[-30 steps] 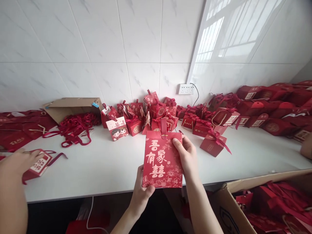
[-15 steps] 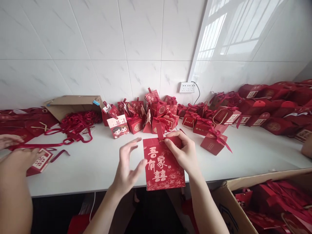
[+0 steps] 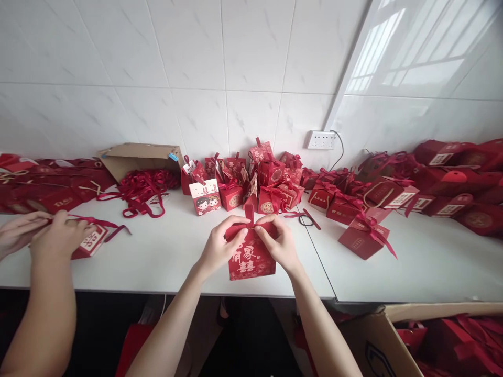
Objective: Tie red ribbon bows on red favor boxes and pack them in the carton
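A red gift box [image 3: 251, 262] with pale lettering and a flower print is held upright near the front of the white table [image 3: 188, 251]. My left hand [image 3: 222, 246] pinches its top left edge, thumb in front and fingers behind. Its top right edge is in the grip of my right hand [image 3: 278, 243], in the same way. Between my hands a red strap loop [image 3: 249, 213] stands up from the box top. Behind it sit several filled-out red boxes [image 3: 271, 173], and a white-and-red box [image 3: 206, 196] with two cartoon figures.
At left, a co-worker's hands [image 3: 58, 235] work ribbon on a red box [image 3: 90, 242]. An open carton [image 3: 141, 152] spills red ribbons [image 3: 147, 180]. Boxes are piled at right [image 3: 444, 178]. A large cardboard box [image 3: 377, 335] stands at lower right. A socket strip [image 3: 323, 140] is on the wall.
My left hand has closed on the box's top left edge, having been apart and open beside it. The box has moved farther over the table. The view has shifted left.
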A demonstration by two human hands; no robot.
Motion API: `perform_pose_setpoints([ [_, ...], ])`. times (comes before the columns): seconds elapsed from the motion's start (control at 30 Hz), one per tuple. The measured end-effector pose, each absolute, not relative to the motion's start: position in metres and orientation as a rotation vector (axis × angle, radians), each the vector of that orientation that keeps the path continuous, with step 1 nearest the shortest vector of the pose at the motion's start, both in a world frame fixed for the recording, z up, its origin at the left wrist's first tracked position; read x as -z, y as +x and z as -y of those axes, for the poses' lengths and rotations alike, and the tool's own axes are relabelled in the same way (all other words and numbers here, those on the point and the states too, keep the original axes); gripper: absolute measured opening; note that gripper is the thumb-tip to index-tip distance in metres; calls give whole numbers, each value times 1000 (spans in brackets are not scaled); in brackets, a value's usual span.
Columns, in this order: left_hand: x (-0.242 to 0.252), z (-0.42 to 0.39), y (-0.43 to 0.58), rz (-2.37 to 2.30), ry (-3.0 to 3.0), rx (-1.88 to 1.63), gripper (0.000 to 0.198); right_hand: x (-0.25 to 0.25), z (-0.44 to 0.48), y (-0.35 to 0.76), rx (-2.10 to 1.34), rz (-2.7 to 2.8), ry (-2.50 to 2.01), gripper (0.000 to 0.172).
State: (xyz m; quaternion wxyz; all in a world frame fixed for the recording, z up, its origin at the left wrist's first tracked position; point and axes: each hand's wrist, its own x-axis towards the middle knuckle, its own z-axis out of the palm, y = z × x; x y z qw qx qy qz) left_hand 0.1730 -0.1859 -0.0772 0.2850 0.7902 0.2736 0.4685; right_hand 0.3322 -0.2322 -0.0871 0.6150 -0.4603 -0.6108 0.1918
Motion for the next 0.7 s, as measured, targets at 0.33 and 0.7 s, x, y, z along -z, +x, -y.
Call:
perform_pose_setpoints([
  [0.33, 142, 170, 182, -752, 1994, -1347, 17, 151, 209, 320, -404, 1326, -1141, 20],
  [0.7, 156, 174, 198, -750, 1880, -1510, 23, 159, 212, 327, -303, 1244, -1328, 38],
])
